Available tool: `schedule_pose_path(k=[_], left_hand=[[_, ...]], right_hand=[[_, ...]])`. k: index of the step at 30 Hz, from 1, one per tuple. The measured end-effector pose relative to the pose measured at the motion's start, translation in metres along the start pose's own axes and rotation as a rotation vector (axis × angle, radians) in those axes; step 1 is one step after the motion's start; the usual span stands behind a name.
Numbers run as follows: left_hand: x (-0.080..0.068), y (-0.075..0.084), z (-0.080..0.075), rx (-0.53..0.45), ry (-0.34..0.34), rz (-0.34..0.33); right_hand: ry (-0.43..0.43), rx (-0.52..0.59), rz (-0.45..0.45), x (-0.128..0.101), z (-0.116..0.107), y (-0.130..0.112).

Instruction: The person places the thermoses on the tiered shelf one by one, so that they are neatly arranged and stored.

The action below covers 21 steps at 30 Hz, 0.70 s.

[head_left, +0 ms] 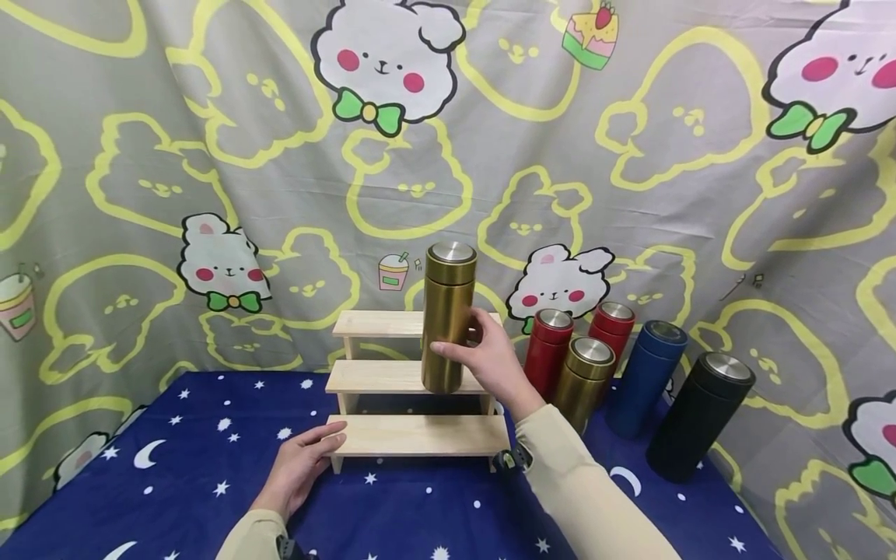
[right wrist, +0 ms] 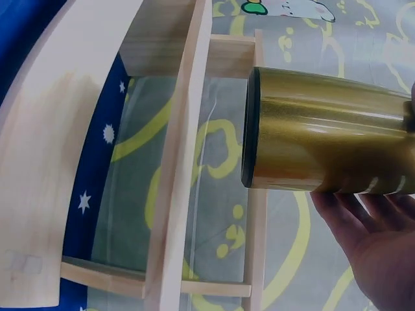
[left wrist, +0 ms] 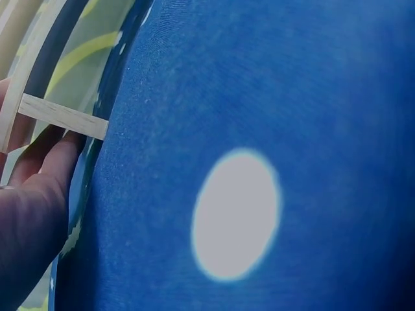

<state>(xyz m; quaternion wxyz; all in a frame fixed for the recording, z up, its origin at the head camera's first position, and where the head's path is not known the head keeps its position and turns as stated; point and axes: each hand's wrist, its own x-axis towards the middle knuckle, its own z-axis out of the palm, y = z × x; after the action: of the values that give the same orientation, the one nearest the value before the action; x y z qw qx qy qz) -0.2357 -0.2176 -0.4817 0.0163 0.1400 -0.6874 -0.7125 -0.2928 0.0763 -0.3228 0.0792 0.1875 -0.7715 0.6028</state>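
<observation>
A tall gold bottle point(head_left: 448, 327) with a silver lid stands upright in my right hand point(head_left: 462, 336), thumb in front and fingers behind. It is at the middle step of a three-step wooden shelf point(head_left: 413, 435). In the right wrist view the gold bottle point(right wrist: 324, 136) shows a small gap between its base and the wooden shelf point(right wrist: 175, 162), with my right hand point(right wrist: 369, 240) under it. My left hand point(head_left: 329, 439) rests with fairly straight fingers against the left end of the bottom step. The left wrist view shows the left hand point(left wrist: 32, 194) beside a shelf slat point(left wrist: 61, 116).
Right of the shelf stand two red bottles point(head_left: 549, 350) point(head_left: 614, 327), a shorter gold bottle point(head_left: 584, 381), a blue bottle point(head_left: 647, 377) and a black bottle point(head_left: 700, 416). A blue star-print cloth point(head_left: 420, 513) covers the table. A cartoon-print curtain point(head_left: 280, 155) hangs close behind.
</observation>
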Motion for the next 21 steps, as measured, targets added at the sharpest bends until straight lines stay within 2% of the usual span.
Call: schedule_pose_path(k=[5, 12, 21], left_hand=[[0.001, 0.0, -0.001, -0.002, 0.001, 0.0], [-0.005, -0.001, -0.004, 0.006, 0.014, -0.011], [-0.002, 0.001, 0.0, 0.004, 0.004, 0.018]], right_hand=[[-0.02, 0.015, -0.007, 0.006, 0.007, -0.009], [-0.075, 0.07, -0.012, 0.019, 0.02, -0.01], [-0.075, 0.078, -0.033, 0.039, 0.025, -0.019]])
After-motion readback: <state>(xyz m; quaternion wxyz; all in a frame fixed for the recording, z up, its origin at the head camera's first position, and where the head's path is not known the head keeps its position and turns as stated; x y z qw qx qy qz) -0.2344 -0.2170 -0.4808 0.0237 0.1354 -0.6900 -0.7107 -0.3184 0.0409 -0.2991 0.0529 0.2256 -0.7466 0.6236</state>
